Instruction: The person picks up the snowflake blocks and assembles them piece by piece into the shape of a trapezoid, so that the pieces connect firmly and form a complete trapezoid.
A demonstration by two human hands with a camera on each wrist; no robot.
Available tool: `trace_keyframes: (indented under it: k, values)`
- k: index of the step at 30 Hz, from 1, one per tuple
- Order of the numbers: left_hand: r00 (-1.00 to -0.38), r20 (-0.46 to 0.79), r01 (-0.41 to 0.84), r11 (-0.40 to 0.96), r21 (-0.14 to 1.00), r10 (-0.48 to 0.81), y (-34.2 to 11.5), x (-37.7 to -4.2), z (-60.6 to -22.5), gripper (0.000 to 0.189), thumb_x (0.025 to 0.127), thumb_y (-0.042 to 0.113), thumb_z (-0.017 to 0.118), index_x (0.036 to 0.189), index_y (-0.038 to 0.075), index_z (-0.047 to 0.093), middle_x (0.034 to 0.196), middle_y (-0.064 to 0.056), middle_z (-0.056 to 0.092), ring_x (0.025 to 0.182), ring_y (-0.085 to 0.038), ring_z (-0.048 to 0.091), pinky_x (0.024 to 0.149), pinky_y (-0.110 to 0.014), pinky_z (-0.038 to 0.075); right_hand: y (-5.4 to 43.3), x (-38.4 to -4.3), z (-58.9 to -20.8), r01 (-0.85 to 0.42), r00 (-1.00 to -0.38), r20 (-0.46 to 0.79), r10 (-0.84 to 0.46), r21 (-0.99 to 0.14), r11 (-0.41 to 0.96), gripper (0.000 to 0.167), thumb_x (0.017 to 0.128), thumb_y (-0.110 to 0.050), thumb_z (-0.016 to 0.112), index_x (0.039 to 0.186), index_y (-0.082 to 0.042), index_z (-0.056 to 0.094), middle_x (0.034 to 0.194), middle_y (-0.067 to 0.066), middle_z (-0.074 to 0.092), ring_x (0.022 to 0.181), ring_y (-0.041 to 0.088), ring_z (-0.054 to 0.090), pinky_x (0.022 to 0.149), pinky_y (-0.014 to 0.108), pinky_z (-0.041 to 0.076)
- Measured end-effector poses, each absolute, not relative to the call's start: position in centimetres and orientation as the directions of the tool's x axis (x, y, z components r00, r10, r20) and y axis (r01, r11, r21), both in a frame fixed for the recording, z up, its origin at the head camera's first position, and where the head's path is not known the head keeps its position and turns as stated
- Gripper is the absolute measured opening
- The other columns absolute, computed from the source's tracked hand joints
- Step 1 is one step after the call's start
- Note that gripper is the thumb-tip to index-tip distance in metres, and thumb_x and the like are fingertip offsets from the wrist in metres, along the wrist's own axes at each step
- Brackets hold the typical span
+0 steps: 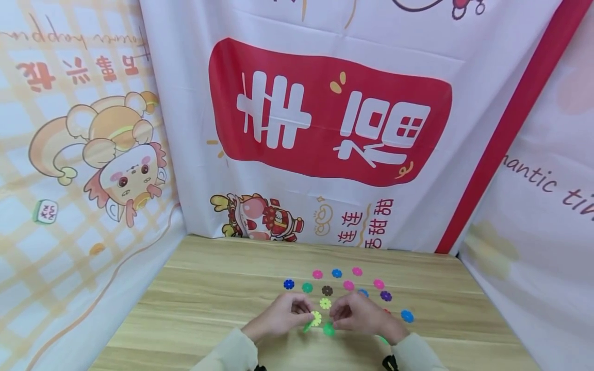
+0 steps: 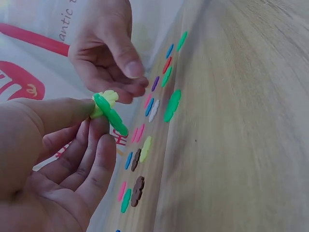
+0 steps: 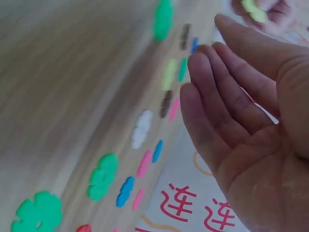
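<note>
My left hand [image 1: 286, 315] pinches a yellow flower-shaped plastic disc [image 1: 316, 318] and a green flower-shaped disc [image 2: 111, 115] between thumb and fingertips. The two discs sit at an angle against each other, seemingly slotted together, though the fingers cover part of the joint. Across from it, my right hand [image 1: 361, 315] hovers with loosely bent fingers and nothing between them, as the right wrist view confirms. Below the right fingertips lies a loose green disc [image 1: 329, 330]. Just beyond both hands are another yellow disc [image 1: 325, 303] and a brown disc [image 1: 327, 290].
More discs lie spread over the wooden table [image 1: 209, 288]: a dark blue disc [image 1: 289, 284] at left, pink discs at the back, a purple disc [image 1: 386, 296] and a blue disc [image 1: 407, 316] at right. A white disc [image 3: 142, 128] shows too. Printed cloth walls enclose the table.
</note>
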State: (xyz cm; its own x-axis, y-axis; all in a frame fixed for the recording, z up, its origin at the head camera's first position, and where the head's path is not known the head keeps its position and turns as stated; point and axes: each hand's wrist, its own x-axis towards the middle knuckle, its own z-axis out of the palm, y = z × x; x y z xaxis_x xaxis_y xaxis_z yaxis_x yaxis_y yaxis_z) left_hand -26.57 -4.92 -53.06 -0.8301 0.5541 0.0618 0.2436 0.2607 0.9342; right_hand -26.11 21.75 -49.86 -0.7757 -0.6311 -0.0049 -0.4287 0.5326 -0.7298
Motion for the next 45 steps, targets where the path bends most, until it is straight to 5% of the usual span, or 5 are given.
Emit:
trace_keyframes:
  k: [7,13,27,33,45]
  values:
    - [-0.845,0.046,0.208,0.248,0.946,0.533,-5.5,-26.5,-53.6,0.010,0.094,0.019,0.080,0.102,0.018,0.074,0.101,0.001,0.071,0.092,-0.013,0.066,0.081,-0.020,0.058,21.3,-26.2,-51.8,-0.514,-0.778,-0.031,-0.628,-0.543,0.664,0.024,0.087,-0.018,0.086,0.110,-0.016,0.079,0.102,-0.008,0.076,0.089,0.001,0.066,0.081,0.021,0.060]
    - [-0.855,0.040,0.195,0.248,0.949,0.518,-5.5,-26.2,-53.6,0.008,0.094,0.017,0.079,0.100,0.016,0.075,0.101,0.001,0.071,0.090,-0.013,0.066,0.079,-0.019,0.058,20.8,-26.3,-52.1,-0.581,-0.748,-0.010,-0.663,-0.472,0.663,0.026,0.086,-0.017,0.086,0.111,-0.015,0.080,0.098,-0.007,0.074,0.083,-0.001,0.061,0.074,0.016,0.056]
    - [-0.855,0.033,0.156,0.197,0.968,0.517,-5.5,-25.7,-53.6,0.011,0.095,0.014,0.078,0.104,0.009,0.074,0.101,-0.003,0.071,0.090,-0.014,0.066,0.077,-0.018,0.058,21.2,-27.5,-51.4,-0.414,-0.764,-0.096,-0.638,-0.685,0.600,0.010,0.093,-0.007,0.079,0.095,-0.017,0.075,0.090,-0.006,0.073,0.079,0.003,0.064,0.071,0.020,0.058]
    - [-0.865,0.034,0.148,0.191,0.970,0.500,-5.8,-25.8,-53.3,0.015,0.095,0.016,0.078,0.107,0.010,0.073,0.104,-0.004,0.072,0.092,-0.015,0.067,0.079,-0.020,0.060,22.2,-27.6,-50.2,-0.457,-0.772,0.017,-0.635,-0.710,0.536,0.006,0.101,-0.015,0.071,0.099,-0.019,0.075,0.092,-0.001,0.072,0.080,0.005,0.062,0.072,0.023,0.058]
    - [-0.889,0.027,0.112,0.158,0.981,0.458,-5.7,-25.7,-53.6,0.018,0.095,0.018,0.079,0.109,0.009,0.073,0.105,-0.005,0.072,0.094,-0.017,0.068,0.081,-0.021,0.060,22.1,-26.4,-49.7,-0.469,-0.840,0.200,-0.505,-0.736,0.489,0.008,0.099,-0.028,0.073,0.100,-0.021,0.073,0.098,-0.007,0.073,0.091,0.007,0.068,0.086,0.029,0.062]
